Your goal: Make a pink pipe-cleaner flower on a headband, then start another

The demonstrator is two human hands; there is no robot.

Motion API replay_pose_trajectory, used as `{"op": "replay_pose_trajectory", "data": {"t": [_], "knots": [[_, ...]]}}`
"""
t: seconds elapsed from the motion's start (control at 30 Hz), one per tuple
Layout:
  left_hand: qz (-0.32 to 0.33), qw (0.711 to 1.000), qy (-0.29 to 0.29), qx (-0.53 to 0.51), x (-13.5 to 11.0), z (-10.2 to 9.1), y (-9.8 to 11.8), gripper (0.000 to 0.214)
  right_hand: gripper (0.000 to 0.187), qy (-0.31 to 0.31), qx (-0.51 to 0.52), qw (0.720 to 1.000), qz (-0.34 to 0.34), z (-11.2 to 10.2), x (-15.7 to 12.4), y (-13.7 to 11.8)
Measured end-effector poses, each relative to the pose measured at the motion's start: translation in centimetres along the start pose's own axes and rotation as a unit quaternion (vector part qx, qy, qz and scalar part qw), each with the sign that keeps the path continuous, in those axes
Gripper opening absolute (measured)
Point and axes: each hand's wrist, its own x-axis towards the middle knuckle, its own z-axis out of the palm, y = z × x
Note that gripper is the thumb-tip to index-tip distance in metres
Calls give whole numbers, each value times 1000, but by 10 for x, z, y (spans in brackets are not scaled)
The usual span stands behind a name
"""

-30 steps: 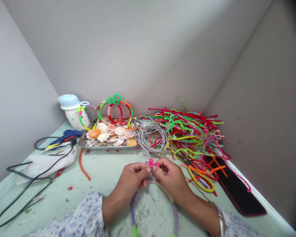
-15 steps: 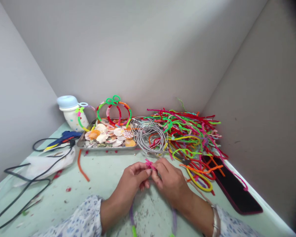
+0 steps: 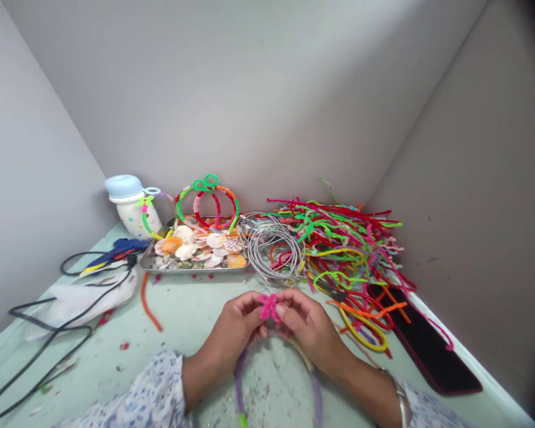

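Pink pipe-cleaner flower [image 3: 270, 308] is between our left hand [image 3: 232, 327] and our right hand [image 3: 310, 327], above the table [image 3: 191, 306]; fingers of both are closed, pinching its petals from two sides. Just below, we see one partly purple headband [image 3: 316, 392].

Loose white sleeves [image 3: 145, 389] with scattered blue blotches, and a silvery bangle [image 3: 402, 399] on the right.
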Motion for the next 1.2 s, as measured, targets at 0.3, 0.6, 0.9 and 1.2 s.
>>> {"op": "replay_pose_trajectory", "data": {"t": [0.3, 0.6, 0.9, 1.2], "knots": [[3, 1000, 30, -10, -2, 0, 1, 31, 17, 86, 23, 995, 35, 1, 8, 5], [6, 999, 49, -12, 0, 3, 0, 26, 17, 52, 31, 997, 47, 8, 4, 10], [13, 997, 58, -40, 0, 0, -1, 21, 17, 43, 5, 998, 34, 3, 4, 2], [3, 998, 54, -27, 0, -2, -5, 15, 12, 51, -19, 997, 55, 6, 6, 10]]}}
